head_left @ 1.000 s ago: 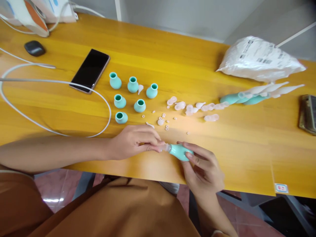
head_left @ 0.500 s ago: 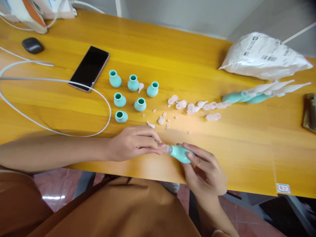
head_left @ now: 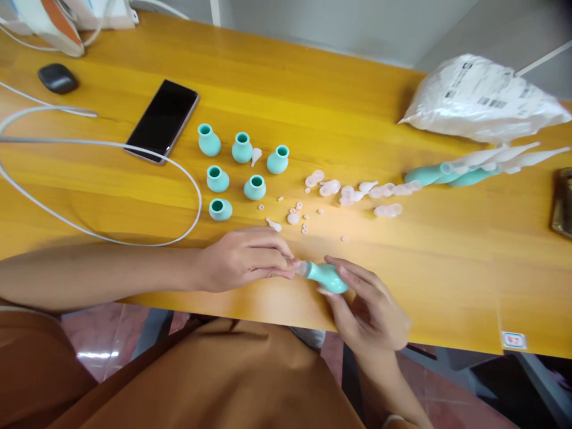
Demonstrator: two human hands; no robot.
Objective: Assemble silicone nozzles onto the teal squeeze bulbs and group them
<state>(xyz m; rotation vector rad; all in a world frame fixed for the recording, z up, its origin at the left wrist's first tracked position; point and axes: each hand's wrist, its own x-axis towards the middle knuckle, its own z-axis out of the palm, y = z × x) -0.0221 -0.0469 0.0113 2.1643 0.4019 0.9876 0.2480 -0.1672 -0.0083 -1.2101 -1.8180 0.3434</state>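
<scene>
the right hand (head_left: 373, 307) grasps the green bulb (head_left: 329, 278) over the near side of the desk (head_left: 447, 286), its long axis roughly left-right. the left hand (head_left: 248, 260) pinches the clear piece (head_left: 302, 268) at the bulb's left-facing neck.

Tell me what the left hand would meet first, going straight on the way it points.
Beyond the translucent piece it pinches, the left hand would probably first meet the teal bulb held in the right hand, though depth is hard to judge.

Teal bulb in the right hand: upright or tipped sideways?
The teal bulb is tipped sideways: its neck points toward the left hand, which pinches a translucent piece.
</scene>
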